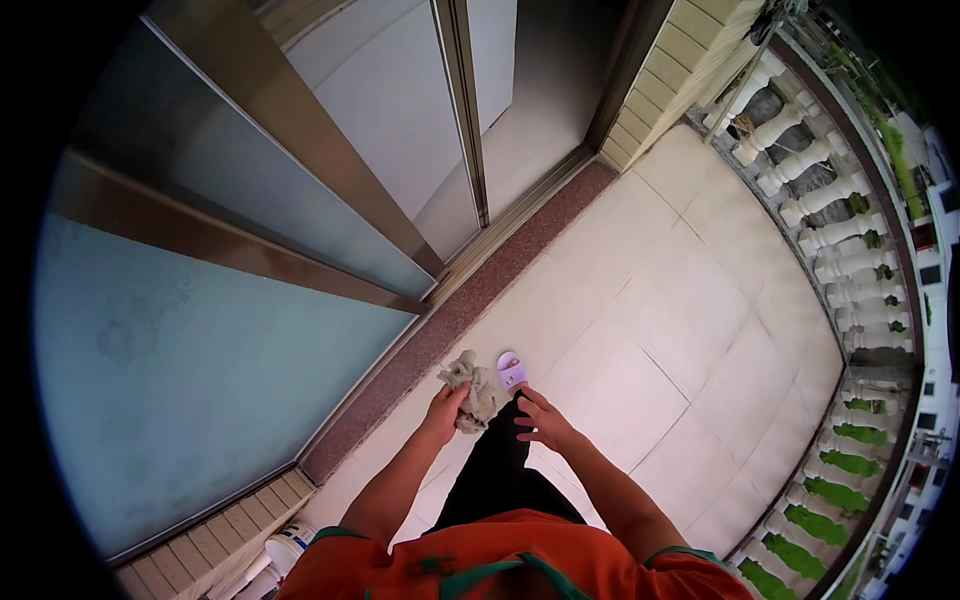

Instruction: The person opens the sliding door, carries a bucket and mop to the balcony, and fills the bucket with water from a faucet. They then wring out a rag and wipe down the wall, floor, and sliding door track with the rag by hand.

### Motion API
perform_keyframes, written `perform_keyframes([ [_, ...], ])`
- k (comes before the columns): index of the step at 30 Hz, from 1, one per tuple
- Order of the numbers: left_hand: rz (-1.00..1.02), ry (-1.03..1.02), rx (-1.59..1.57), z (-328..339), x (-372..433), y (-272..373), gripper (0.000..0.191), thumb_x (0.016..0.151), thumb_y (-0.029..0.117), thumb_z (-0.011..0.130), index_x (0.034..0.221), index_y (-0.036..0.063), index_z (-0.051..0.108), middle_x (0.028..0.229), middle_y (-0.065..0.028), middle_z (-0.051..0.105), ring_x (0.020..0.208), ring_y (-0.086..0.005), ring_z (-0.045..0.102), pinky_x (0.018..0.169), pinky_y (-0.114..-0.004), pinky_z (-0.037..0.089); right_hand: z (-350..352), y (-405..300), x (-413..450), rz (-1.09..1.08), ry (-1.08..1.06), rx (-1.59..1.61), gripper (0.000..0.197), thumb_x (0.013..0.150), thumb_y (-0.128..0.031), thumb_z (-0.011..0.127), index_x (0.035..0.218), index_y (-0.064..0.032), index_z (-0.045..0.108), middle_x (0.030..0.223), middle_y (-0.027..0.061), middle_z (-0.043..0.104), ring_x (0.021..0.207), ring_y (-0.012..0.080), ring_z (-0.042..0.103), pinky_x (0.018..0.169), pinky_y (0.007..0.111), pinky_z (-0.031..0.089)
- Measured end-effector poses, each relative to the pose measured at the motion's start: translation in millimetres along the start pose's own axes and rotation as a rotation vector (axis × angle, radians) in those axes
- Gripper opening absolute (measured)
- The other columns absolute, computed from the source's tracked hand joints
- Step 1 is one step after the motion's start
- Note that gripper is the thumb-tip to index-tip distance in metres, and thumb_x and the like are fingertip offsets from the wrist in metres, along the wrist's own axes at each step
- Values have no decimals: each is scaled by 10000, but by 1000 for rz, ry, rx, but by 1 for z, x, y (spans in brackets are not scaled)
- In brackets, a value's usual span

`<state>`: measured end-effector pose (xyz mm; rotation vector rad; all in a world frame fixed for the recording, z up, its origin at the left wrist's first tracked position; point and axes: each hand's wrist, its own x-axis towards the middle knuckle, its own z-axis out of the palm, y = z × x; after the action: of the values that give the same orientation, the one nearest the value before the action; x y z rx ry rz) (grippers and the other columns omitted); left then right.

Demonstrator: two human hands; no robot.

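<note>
A crumpled greyish cloth (pixel 472 394) is gripped in my left hand (pixel 446 411), in front of my body. My right hand (pixel 546 421) is just to the right of the cloth, with fingers apart and nothing in them. One of my feet, in a lilac slipper (pixel 512 369), shows beyond the hands on the floor. To the left stand the glass sliding doors (pixel 225 352) with brown metal frames; the nearest pane is bluish and frosted, with a smudged patch.
A reddish stone sill (pixel 465 334) runs under the door track. The doorway (pixel 551 97) stands open ahead. Pale floor tiles (pixel 645 300) reach a balcony railing with white balusters (pixel 844 236) on the right. A white bucket (pixel 289 546) stands by the tiled wall (pixel 217 536) at lower left.
</note>
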<state>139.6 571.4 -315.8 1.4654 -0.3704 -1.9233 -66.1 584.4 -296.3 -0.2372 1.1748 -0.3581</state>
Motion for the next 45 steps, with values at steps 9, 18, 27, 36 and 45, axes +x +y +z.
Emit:
perform_keyframes([
  [9, -119, -87, 314, 172, 140, 102, 289, 823, 212, 564, 1010, -2, 509, 920, -42, 561, 821, -107, 530, 731, -249, 432, -107, -183, 54, -148, 111, 191, 579, 841, -343, 479, 1328, -131, 250, 1237, 86, 403, 1038, 254, 463, 800, 397, 417],
  [18, 216, 159, 95, 225, 351, 181, 252, 837, 199, 540, 1024, 33, 521, 907, -1, 559, 813, -74, 501, 719, -227, 402, -246, -325, 129, -96, 325, 186, 339, 860, -221, 422, 1140, -34, 458, 957, 116, 559, 765, 184, 573, 634, 292, 474],
  [27, 495, 523, 87, 204, 604, 250, 225, 818, 264, 585, 767, 63, 497, 639, 52, 434, 576, -48, 357, 505, -222, 320, -345, -495, 263, -377, 455, -80, 292, 844, -155, 416, 1085, -9, 494, 927, 105, 569, 760, 157, 565, 658, 271, 448],
  [36, 509, 359, 1213, 184, 866, 288, 579, 792, 542, 428, 1112, 62, 475, 1178, -182, 443, 1064, -320, 440, 809, -420, 411, -422, -539, 491, -559, 524, -449, 276, 835, -118, 412, 1073, -10, 501, 937, 123, 580, 762, 171, 570, 665, 276, 458],
  [45, 487, 607, 1410, 195, 1019, 250, 853, 705, 661, 425, 1319, 97, 244, 1339, -200, 220, 1258, -364, 134, 987, -502, 127, -410, -583, 662, -1140, 768, -1415, 472, 770, -193, 503, 1160, 51, 398, 1156, 248, 432, 1074, 374, 423, 906, 424, 341],
])
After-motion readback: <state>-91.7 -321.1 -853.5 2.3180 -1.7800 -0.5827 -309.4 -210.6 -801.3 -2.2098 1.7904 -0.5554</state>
